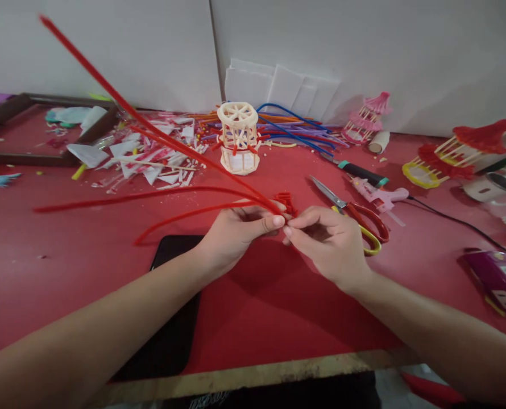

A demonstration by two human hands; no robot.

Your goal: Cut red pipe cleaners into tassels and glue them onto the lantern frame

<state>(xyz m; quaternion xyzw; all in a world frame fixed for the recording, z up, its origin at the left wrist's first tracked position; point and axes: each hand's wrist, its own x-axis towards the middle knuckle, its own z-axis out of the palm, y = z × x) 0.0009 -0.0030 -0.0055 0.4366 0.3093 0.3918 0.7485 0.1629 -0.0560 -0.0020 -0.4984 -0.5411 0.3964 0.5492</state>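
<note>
Several long red pipe cleaners (120, 102) fan out to the left from my left hand (247, 232), which pinches them between thumb and fingers. My right hand (332, 241) meets it at the fingertips, closed on the near ends of the same red pipe cleaners. Exactly how the ends lie between the fingers is hidden. Just behind the fingertips sits a small bundle of short red pieces (283, 199). Beyond my hands a cream lattice tower (239, 139) stands upright, with red stubs around its middle.
Scissors (366, 222) with red and yellow handles lie beside my right hand, near a pink glue gun (378, 196) with a cord. A black phone-like slab (171, 335) lies under my left forearm. Paper scraps (150, 153), loose pipe cleaners (304, 130) and a red-roofed model (460, 150) stand farther back.
</note>
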